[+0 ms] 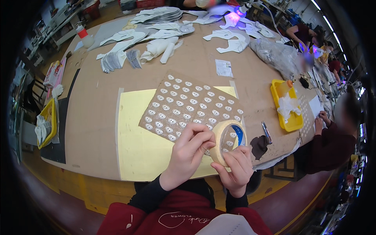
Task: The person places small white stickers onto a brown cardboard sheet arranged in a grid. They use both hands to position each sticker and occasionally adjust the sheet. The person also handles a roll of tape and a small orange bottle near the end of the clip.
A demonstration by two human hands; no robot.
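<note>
A roll of cream masking tape (217,138) with a blue inner core is held up above the table's near edge. My right hand (237,169) grips its lower rim, fingers in the ring and thumb outside. With fingertips pinched together, my left hand (191,152) touches the roll's left side; any loose tape end between them is too small to make out. Behind the roll lies a brown sheet (162,102) bearing rows of small white oval pieces. It rests tilted on a yellow sheet (133,137) taped to the table.
Stacks of white cut pieces (158,15) and a clear plastic bag (274,55) occupy the far side. To the right are a yellow tray (291,123), a pen (266,132) and a dark scrap (258,147). A co-worker (333,137) sits at the right edge.
</note>
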